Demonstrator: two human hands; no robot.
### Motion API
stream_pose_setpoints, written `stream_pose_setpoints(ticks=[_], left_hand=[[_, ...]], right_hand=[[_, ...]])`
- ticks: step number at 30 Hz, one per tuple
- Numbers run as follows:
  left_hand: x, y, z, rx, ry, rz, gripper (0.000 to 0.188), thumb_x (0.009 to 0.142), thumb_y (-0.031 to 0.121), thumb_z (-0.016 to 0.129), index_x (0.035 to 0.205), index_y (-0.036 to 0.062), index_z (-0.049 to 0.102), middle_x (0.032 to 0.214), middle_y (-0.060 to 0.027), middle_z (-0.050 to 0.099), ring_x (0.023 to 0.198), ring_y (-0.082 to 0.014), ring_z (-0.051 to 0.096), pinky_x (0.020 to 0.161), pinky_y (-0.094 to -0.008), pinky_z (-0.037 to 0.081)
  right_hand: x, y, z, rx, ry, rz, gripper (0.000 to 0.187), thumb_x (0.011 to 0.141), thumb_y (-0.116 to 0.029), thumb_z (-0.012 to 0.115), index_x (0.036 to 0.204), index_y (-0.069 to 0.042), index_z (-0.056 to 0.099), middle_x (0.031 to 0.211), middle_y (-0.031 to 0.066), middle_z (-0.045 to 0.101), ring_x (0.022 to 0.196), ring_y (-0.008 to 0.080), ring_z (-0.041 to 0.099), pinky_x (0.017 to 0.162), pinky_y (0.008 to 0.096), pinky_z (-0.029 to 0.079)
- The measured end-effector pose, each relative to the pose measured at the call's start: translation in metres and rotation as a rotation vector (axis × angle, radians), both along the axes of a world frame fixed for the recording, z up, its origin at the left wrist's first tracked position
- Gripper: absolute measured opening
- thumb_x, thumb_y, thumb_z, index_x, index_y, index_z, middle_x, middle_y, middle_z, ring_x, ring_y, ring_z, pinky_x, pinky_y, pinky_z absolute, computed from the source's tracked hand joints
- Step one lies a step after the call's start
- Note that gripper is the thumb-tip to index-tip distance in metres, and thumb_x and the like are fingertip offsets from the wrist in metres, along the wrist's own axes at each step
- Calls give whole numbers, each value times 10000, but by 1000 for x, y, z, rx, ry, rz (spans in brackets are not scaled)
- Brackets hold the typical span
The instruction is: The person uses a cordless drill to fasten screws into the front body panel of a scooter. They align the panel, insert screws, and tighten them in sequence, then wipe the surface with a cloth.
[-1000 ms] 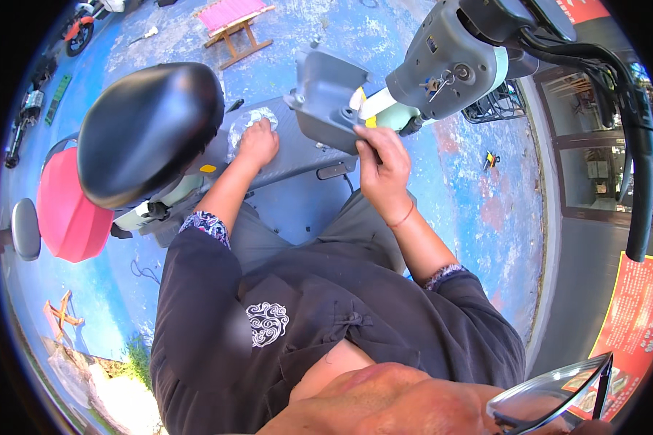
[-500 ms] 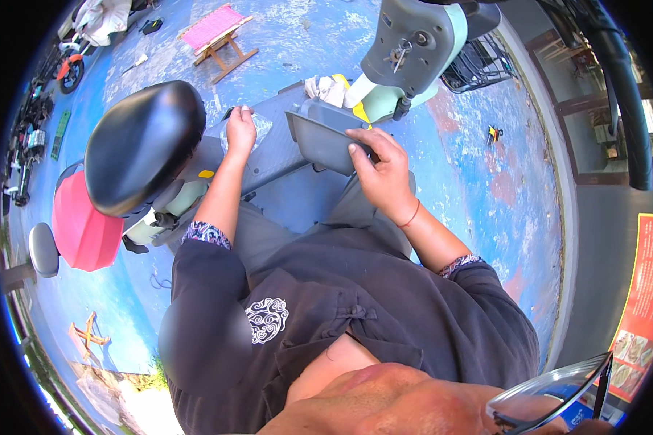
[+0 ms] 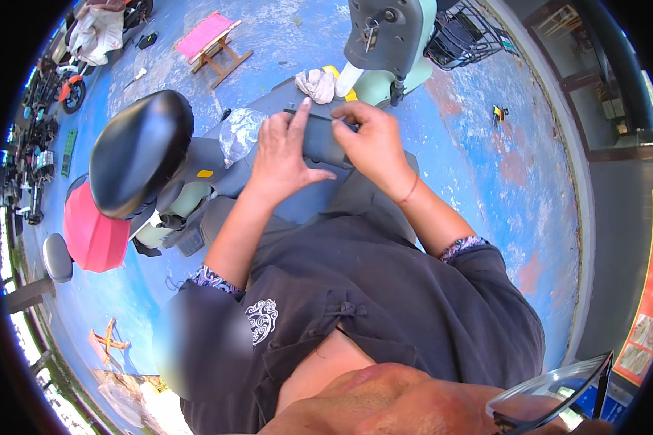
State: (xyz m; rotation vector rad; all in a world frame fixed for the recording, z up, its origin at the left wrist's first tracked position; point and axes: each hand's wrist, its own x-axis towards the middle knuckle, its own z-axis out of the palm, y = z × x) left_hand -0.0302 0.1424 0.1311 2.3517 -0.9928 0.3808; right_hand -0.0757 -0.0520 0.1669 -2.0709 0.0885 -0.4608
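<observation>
A dark grey plastic tray-like part (image 3: 321,139) is in front of me over the scooter's footboard, partly hidden by both hands. My right hand (image 3: 379,148) has its fingers closed on the part's right end, thumb and forefinger pinching the rim. At the part's left end is my left hand (image 3: 281,156), fingers stretched and thumb spread away; whether its fingertips touch the part I cannot tell. A clear plastic bag (image 3: 238,136) lies beside my left hand on the footboard (image 3: 274,100). Just beyond the part sits a crumpled whitish cloth (image 3: 316,86).
The scooter's black seat (image 3: 141,154) rises at left, with a red helmet-like shell (image 3: 96,228) behind it. At front right stands its grey front panel (image 3: 384,43) with keys, near a black wire basket (image 3: 464,36). Farther off is a pink-topped folding stool (image 3: 209,40).
My left hand has left the plastic bag and moved right to the grey part, its fingers opening. The part has been turned in my right hand, and the view has shifted slightly.
</observation>
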Motion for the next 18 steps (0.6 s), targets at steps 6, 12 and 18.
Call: stream_pose_setpoints(ticks=[6,12,18], left_hand=[[-10,-27,-23,-88,84,91,1418,459,511,1014,1571,2,296,1233,-210,438,1142,-395,467,1027,-514,422],[-9,-37,-38,-163,111,132,1126,644,337,933,1508,-41,318,1248,-233,418,1168,-410,460,1069,-508,412],[9,-11,-81,-561,531,103,865,840,338,746,1514,-5,326,1310,-222,392,1244,-349,453,1098,-458,393]], right_hand=[[22,6,1,-123,38,32,218,827,-185,690,988,-65,775,797,156,731,750,371,707,702,473,549],[32,13,-6,-99,66,133,283,866,-186,728,1102,-33,760,857,158,738,742,262,706,692,375,550],[25,-29,36,80,-127,87,276,1011,-175,694,1217,8,707,1100,103,767,996,151,705,885,285,543]])
